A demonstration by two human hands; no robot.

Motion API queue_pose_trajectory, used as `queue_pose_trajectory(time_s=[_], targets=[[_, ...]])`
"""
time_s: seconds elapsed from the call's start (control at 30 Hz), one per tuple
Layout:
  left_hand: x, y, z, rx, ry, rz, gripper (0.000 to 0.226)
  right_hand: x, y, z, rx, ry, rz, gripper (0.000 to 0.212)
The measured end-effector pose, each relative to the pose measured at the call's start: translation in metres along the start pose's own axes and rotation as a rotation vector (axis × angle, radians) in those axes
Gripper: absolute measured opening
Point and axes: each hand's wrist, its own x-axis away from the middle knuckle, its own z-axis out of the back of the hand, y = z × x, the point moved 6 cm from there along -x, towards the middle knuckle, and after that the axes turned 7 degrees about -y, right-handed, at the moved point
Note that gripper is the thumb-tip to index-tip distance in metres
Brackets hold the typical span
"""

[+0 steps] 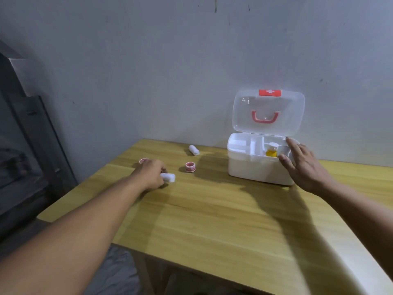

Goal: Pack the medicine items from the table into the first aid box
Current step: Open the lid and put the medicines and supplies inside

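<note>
A white first aid box (255,169) stands at the back right of the wooden table, its clear lid (268,111) raised against the wall. A yellow bottle with a white cap (272,149) stands inside the box. My right hand (304,165) hovers open at the box's right front corner, fingers spread. My left hand (152,173) rests on the table at the left, closed on a white bandage roll (169,177). A second white bandage roll (194,150) lies further back. One pink tape roll (190,167) sits between hand and box; another (143,160) peeks out behind my left hand.
The wooden table (212,220) stands against a grey wall. Its left edge drops off beside a dark cabinet or stair (32,145). The box's left compartments hold white dividers.
</note>
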Motion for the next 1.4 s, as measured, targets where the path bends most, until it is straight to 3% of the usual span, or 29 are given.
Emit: queue_pose_trajectory(time_s=[0.3,0.47,0.63,1.1,1.23,1.4], targets=[[-0.041,0.063,-0.007,0.188,0.048,-0.16,0.018,-0.003,0.007,-0.005,-0.023,-0.002,-0.011,0.069],[-0.066,0.08,-0.008,0.272,0.082,-0.154,0.01,-0.002,0.008,-0.006,-0.027,-0.001,-0.006,0.073],[-0.1,0.082,-0.003,0.196,0.102,-0.109,0.019,-0.002,0.008,-0.007,-0.024,0.009,0.005,0.071],[-0.154,0.088,-0.017,0.059,-0.018,-0.089,0.011,-0.002,0.011,-0.009,-0.012,0.048,0.034,0.072],[-0.148,0.097,-0.002,0.166,0.039,-0.112,0.012,-0.003,0.01,-0.01,-0.008,0.045,0.033,0.073],[-0.127,0.146,0.037,0.434,0.075,-0.279,0.028,-0.003,0.01,-0.01,-0.007,0.038,0.021,0.072]])
